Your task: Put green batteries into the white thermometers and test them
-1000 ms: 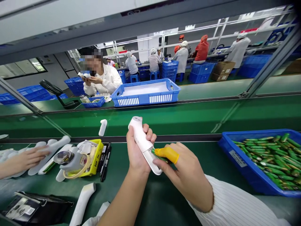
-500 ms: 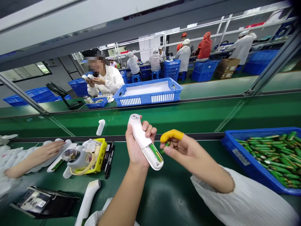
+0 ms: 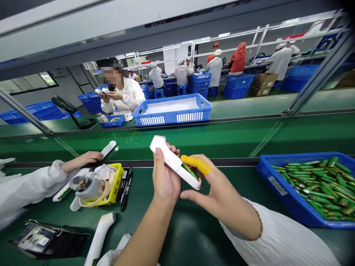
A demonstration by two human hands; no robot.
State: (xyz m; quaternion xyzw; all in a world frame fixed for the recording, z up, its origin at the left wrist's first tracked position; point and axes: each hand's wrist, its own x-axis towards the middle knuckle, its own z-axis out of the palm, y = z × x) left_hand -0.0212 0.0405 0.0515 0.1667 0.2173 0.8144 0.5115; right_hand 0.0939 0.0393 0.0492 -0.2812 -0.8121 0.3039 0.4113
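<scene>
My left hand (image 3: 168,181) is wrapped round a white handheld infrared thermometer (image 3: 169,155), its head pointing up and left. The battery compartment in the handle's lower end is uncovered and faces my right hand. Green batteries (image 3: 189,171) show inside; how many I cannot tell. Over them bends my right hand (image 3: 212,184), its index finger in a yellow finger cot (image 3: 198,163) touching the battery by the casing edge. The other fingers curl at the handle's end, partly hidden, while the thumb stays apart below.
At right stands a blue bin (image 3: 267,181) full of green batteries. To the left are a yellow basket (image 3: 118,186), black markers (image 3: 126,190), another thermometer (image 3: 101,234) and a black pouch (image 3: 55,240). A co-worker's hand (image 3: 90,157) touches a white piece (image 3: 108,148) on the green belt.
My right hand has brought its battery to the compartment and its thumb has spread away. The thermometer has tilted flatter. The co-worker's hand has reached forward to the white piece.
</scene>
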